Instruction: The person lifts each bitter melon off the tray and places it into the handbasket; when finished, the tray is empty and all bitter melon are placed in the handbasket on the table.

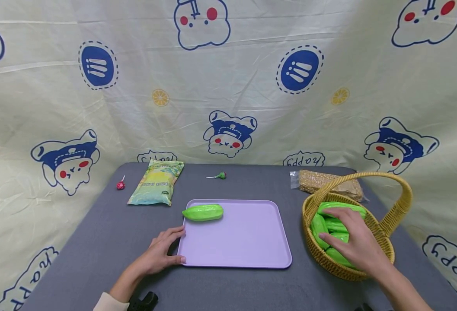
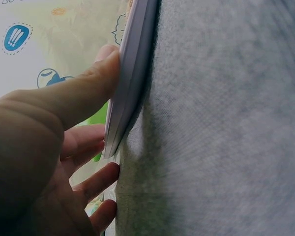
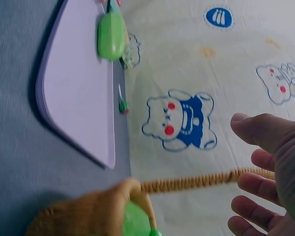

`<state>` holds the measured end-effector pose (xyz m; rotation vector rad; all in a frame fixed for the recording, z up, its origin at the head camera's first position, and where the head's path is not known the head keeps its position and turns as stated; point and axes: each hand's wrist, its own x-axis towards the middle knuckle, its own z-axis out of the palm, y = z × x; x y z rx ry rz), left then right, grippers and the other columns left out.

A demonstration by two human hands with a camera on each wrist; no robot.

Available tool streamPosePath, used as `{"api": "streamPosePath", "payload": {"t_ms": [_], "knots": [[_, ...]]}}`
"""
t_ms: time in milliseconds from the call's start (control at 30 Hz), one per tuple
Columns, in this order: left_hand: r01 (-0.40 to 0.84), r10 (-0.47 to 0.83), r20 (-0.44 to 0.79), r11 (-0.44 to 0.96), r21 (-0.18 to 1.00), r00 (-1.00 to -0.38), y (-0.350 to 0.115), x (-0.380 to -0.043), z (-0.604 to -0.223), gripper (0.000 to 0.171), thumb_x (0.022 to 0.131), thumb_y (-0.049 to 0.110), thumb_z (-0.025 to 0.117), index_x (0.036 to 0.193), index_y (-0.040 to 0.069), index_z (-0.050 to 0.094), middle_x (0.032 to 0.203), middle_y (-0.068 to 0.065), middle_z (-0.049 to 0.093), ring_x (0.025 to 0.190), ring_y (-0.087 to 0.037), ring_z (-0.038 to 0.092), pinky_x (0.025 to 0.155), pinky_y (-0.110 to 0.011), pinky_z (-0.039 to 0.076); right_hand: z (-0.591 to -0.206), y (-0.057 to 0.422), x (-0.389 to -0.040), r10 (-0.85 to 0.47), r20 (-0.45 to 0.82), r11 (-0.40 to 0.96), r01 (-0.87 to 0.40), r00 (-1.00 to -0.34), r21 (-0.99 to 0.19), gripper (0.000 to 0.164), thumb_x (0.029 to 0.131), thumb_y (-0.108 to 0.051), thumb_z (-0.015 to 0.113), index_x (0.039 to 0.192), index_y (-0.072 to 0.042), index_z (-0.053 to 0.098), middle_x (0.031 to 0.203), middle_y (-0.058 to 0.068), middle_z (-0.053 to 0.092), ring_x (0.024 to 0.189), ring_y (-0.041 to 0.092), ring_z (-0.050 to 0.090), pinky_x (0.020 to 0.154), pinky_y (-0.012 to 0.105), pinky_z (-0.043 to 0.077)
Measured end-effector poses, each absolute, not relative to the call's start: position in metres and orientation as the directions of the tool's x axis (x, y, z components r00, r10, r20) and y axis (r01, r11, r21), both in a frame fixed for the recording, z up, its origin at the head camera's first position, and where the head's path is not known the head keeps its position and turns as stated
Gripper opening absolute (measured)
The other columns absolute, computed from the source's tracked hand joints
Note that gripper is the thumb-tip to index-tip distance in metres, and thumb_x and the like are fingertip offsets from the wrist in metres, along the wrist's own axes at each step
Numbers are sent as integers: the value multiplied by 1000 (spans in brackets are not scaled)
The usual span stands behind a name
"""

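My left hand point(image 1: 162, 250) touches the left edge of a lilac tray point(image 1: 244, 242), thumb by the near corner and fingers farther up that side. In the left wrist view, the thumb point(image 2: 101, 73) lies against the tray's rim. One glossy, bright green, elongated vegetable point(image 1: 202, 212) lies at the tray's far left corner, its tip past the rim. My right hand point(image 1: 358, 242) hovers over a woven basket point(image 1: 329, 263) with spread, slightly bent fingers. Several similar green vegetables point(image 1: 335, 224) fill the basket. The right wrist view shows nothing held in this hand.
A tall hoop handle point(image 1: 401, 203) rises on the basket's right. Behind it lies a clear bag of tan grains point(image 1: 317, 180). A yellow-green snack packet point(image 1: 158, 183), a red lollipop point(image 1: 120, 185) and a green lollipop point(image 1: 221, 175) lie toward the back. A printed cloth point(image 1: 228, 77) hangs behind the table.
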<state>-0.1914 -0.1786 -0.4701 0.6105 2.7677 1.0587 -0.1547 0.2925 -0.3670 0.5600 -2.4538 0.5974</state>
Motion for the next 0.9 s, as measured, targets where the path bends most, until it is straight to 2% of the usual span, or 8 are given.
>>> {"api": "streamPosePath", "payload": {"t_ms": [33,167,300,433,733,900], "knots": [[329,409,36,675,660,-912,-179,-191,-470,75,77,40,74,137,6,47,148,-10,39,131,-35,36,100,-62,24,-368,289,-155,-262,596,811,-508,-759,-291,58,67,-12,83,119,-8,60,116,8,59,107,19,45,92,16,26],[328,409,33,678,658,-912,-179,-191,-470,74,77,40,74,137,6,47,148,-10,39,131,-35,36,99,-61,24,-371,275,-157,-282,595,790,-534,-753,-302,57,68,-12,83,120,-7,60,116,7,59,109,21,46,94,17,26],[322,407,26,680,658,-913,-179,-191,-470,74,77,40,74,137,6,46,148,-10,38,131,-35,36,100,-61,24,-375,262,-159,-288,572,788,-529,-768,-314,56,70,-15,82,121,-11,59,117,5,59,110,19,46,91,25,31],[323,405,27,684,654,-914,-179,-191,-470,74,77,40,74,137,6,47,148,-9,39,131,-34,36,99,-61,25,-381,249,-162,-302,556,777,-538,-774,-326,55,70,-15,82,120,-11,60,117,4,58,110,17,46,89,26,34],[329,407,35,682,654,-913,-180,-192,-471,75,77,40,74,137,6,46,148,-9,39,131,-34,37,99,-60,25,-394,215,-179,-376,592,703,-636,-713,-319,54,68,-15,83,117,-9,61,114,3,60,106,16,50,86,29,39],[329,411,32,680,655,-911,-180,-192,-471,75,77,41,74,138,6,46,149,-10,38,131,-34,36,99,-61,24,-395,198,-187,-413,573,672,-661,-708,-332,52,71,-18,81,117,-11,61,114,1,60,105,15,50,85,34,43]]}}
